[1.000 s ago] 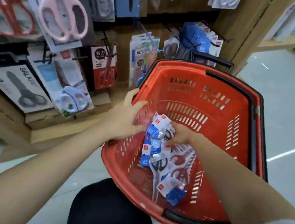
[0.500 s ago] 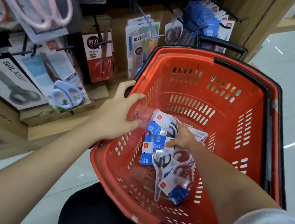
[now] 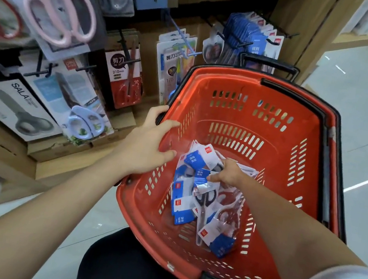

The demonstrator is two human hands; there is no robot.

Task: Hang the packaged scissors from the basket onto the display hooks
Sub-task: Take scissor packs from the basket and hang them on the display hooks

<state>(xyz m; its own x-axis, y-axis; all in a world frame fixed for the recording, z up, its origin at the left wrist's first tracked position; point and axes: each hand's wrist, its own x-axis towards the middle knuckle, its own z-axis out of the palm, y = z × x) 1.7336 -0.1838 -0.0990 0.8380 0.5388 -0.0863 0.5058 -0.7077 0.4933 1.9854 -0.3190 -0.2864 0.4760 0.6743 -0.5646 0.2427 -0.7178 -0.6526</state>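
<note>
- I am at the picking step: no pack has left the basket (image 3: 242,122) yet, so this one is not hung.
- My left hand (image 3: 150,143) grips the basket's left rim, fingers curled over the edge and onto the inner wall, and steadies it in front of the rack.
- My right hand (image 3: 228,174) is down inside the basket on top of the pile. Its fingers (image 3: 213,178) are curled and seem to pinch the upper edge of one pack, though how firm the hold is I cannot tell.
- The packaged scissors (image 3: 204,203) lie in a loose heap on the basket floor, overlapping one another, blue-and-white cards and clear bags facing different ways.
- The display hooks (image 3: 234,37) stand just beyond the basket's far rim, and matching blue-carded packs (image 3: 255,39) already hang there, so I judge that is where this pack belongs.
- Next I need to lift one pack free without dragging its neighbours along, since the bags overlap and may cling.
- Then I must turn the pack so its card end is up and find the hang hole, which I cannot see from here.
- Lastly I carry it over the far rim and thread the hole onto a hook tip, with my left hand holding the basket level.
</note>
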